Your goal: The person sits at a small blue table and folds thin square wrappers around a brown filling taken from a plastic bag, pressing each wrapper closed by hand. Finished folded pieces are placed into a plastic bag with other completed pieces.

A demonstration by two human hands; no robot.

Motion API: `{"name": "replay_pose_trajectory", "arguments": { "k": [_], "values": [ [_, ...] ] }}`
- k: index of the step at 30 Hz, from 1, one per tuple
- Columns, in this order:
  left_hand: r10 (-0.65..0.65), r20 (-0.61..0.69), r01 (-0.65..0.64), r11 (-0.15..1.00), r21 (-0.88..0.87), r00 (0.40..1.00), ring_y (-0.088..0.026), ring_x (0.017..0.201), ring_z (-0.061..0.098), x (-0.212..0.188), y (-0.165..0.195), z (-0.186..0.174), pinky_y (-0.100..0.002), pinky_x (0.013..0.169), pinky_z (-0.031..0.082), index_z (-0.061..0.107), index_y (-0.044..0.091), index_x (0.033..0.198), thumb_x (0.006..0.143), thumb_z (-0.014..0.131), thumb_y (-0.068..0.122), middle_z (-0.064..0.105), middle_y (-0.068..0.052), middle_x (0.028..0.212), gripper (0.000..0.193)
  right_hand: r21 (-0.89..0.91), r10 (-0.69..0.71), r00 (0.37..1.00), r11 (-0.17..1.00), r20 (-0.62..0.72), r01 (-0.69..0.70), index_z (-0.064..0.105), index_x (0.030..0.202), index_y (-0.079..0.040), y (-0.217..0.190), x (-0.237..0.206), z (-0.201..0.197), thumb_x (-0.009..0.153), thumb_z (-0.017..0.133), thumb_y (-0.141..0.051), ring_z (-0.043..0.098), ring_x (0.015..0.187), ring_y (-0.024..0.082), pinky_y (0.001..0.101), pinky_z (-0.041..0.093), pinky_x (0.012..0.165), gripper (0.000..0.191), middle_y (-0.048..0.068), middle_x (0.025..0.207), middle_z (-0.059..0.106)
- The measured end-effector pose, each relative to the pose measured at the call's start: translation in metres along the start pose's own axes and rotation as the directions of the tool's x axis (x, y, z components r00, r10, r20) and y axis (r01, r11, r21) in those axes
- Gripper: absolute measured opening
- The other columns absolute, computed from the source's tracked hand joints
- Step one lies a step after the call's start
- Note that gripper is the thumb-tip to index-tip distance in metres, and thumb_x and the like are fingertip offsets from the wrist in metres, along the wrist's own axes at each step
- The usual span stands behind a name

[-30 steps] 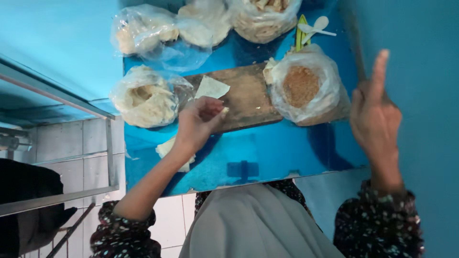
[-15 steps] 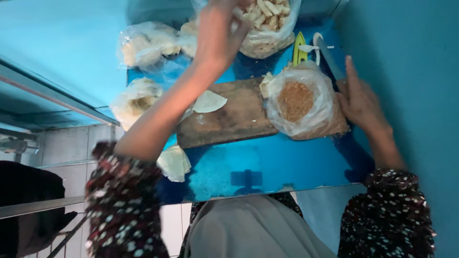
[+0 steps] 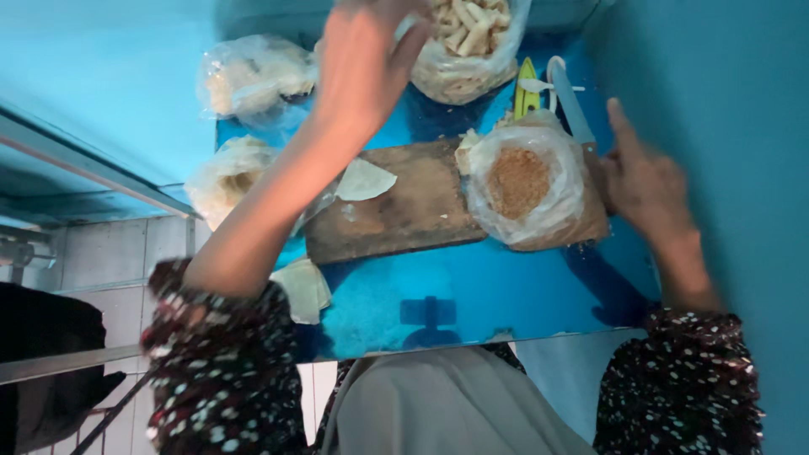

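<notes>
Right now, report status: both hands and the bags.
Left hand open, reaching at the clear plastic bag of pale rolled sticks. Right hand open, beside the clear bag of brown crumbs. Wooden board between.

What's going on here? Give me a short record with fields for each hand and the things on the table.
Left hand: stretched forward to the clear bag of pale rolled sticks; grip hidden
Right hand: open, resting at the end of the wooden board
On board: bag of brown crumbs, a pale wrapper sheet
Beside board: knife, two more filled bags
Surface: blue table
</notes>
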State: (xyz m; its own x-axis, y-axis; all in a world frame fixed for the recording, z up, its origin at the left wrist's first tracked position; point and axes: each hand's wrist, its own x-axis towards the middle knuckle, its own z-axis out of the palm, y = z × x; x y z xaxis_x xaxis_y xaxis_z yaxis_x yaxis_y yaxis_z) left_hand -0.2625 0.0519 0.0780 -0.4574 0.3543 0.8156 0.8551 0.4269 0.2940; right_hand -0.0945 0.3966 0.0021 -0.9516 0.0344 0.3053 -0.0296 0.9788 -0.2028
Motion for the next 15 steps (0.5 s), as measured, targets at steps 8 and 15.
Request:
{"name": "replay_pose_trajectory", "arguments": {
  "k": [8,15],
  "values": [
    [-0.128,0.56,-0.187,0.862,0.471,0.818,-0.034,0.103,0.064,-0.138,0.012,-0.052,-0.046,0.082,0.051,0.074,0.008,0.085,0.074,0.067,0.013,0.067,-0.015,0.104,0.014,0.252,-0.249,0.942,0.919,-0.225,0.303,0.06,0.146,-0.005,-0.109,0.008,-0.032,0.101,0.078,-0.003,0.073,0.093,0.027,0.0379,0.058,0.083,0.049,0.013,0.11,0.074],
    [0.053,0.42,-0.324,0.726,0.607,0.906,-0.028,0.1,0.065,-0.18,-0.002,0.012,-0.043,0.09,0.051,0.074,0.006,0.078,0.078,0.063,0.019,0.067,-0.012,0.094,0.016,0.268,-0.356,0.917,0.879,-0.178,0.393,0.066,0.132,-0.009,-0.163,0.009,-0.025,0.094,0.076,0.0,0.073,0.091,0.028,0.0389,0.058,0.08,0.041,0.01,0.103,0.076]
  ]
}}
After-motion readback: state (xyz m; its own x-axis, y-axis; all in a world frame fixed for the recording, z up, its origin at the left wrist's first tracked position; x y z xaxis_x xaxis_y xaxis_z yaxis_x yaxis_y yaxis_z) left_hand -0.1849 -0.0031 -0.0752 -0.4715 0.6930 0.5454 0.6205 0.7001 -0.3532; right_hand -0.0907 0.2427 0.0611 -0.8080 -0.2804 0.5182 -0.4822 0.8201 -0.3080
